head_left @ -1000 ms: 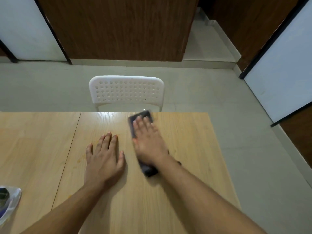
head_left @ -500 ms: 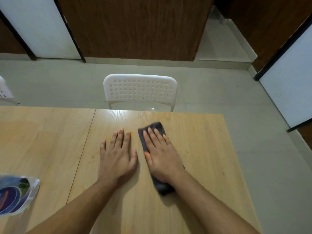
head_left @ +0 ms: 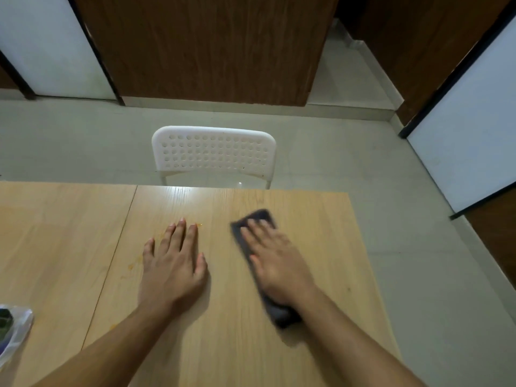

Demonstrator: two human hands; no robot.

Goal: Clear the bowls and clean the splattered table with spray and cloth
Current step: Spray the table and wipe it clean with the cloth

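My right hand [head_left: 276,261] lies flat on a dark grey cloth [head_left: 244,238] and presses it onto the light wooden table [head_left: 321,233], fingers straight and blurred with motion. The cloth sticks out past my fingertips and under my wrist. My left hand [head_left: 173,261] rests flat on the table to the left of the cloth, fingers spread and straight, holding nothing. Small orange splatter marks [head_left: 134,263] lie on the wood just left of my left hand, and another orange speck [head_left: 199,224] sits beyond its fingertips. No bowls are in view.
A white perforated chair [head_left: 213,152] stands at the table's far edge. A clear plastic object with dark contents [head_left: 12,331] lies at the table's left edge, cut off by the frame. The table's right edge [head_left: 371,275] drops to grey floor.
My right hand has slid the cloth to the right, away from my left hand, after pulling it near half a second ago. My left hand stays flat in place.
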